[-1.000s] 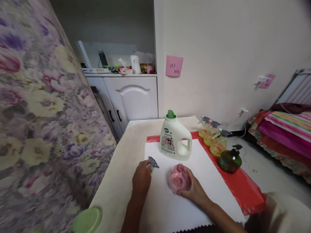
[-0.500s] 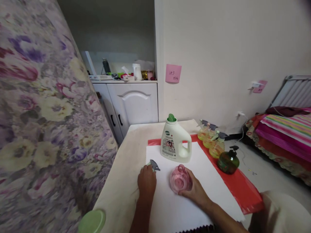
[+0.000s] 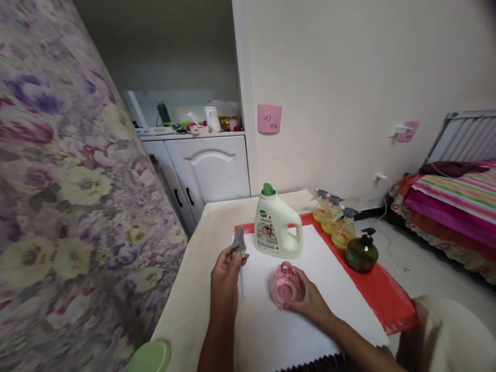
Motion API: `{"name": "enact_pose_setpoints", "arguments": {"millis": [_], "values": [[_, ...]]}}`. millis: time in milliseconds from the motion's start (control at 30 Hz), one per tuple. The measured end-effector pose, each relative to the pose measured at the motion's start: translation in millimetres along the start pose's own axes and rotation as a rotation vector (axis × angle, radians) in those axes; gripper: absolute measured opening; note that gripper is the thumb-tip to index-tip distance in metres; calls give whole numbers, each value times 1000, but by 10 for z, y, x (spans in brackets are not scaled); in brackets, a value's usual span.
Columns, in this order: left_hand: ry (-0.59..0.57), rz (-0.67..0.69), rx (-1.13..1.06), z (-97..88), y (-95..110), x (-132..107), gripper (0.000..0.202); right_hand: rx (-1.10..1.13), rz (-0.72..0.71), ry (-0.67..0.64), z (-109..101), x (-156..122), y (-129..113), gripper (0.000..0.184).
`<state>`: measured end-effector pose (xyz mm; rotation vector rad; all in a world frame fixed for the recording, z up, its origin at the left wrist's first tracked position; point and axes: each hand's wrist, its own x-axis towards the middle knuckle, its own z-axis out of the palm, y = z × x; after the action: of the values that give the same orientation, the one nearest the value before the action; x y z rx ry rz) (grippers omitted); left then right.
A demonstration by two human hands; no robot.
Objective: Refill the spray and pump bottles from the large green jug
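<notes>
My left hand point(image 3: 225, 268) is closed on a grey spray nozzle head point(image 3: 238, 243), held upright just above the white sheet point(image 3: 271, 330). My right hand point(image 3: 308, 302) wraps the side of a round pink bottle point(image 3: 285, 284) with no cap, standing on the white sheet. A white detergent jug point(image 3: 276, 227) with a green cap stands just behind both hands.
Three yellow spray bottles point(image 3: 333, 219) and a dark green pump bottle point(image 3: 361, 251) stand on the red mat point(image 3: 387, 305) at the right. A green lid point(image 3: 149, 357) lies at the table's near left corner. A floral curtain point(image 3: 58, 206) hangs along the left.
My left hand has lifted the grey nozzle head off the sheet and turned it upright. My right hand stays on the pink bottle. The camera shifted slightly.
</notes>
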<state>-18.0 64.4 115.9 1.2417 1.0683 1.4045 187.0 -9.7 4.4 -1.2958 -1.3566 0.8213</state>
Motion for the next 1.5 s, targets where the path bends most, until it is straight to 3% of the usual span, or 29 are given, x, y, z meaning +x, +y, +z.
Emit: {"name": "enact_pose_setpoints", "arguments": {"millis": [67,133,233,333,467,800,1033,1200,1500], "values": [[-1,-42,-276,103,190,-85,42,17,-8,0,0,2,-13,87],[-14,-31,-401,216,378,-179,42,36,-17,0,0,5,-15,87],[-12,27,-460,370,588,-298,45,57,-21,-6,-1,11,-8,86],[1,66,-393,485,658,-368,46,60,-22,-4,-7,14,-10,86],[17,86,-279,605,563,-393,43,53,-10,3,-16,12,-27,87],[-73,35,-210,819,187,-339,33,65,-12,6,-22,37,-38,89],[-209,-82,-119,783,-80,-378,34,61,0,10,-38,31,-94,88],[-290,-35,24,718,-242,-350,31,100,-11,8,-40,38,-98,89],[-334,-32,45,634,-254,-359,30,101,-12,7,-51,38,-81,90]]}}
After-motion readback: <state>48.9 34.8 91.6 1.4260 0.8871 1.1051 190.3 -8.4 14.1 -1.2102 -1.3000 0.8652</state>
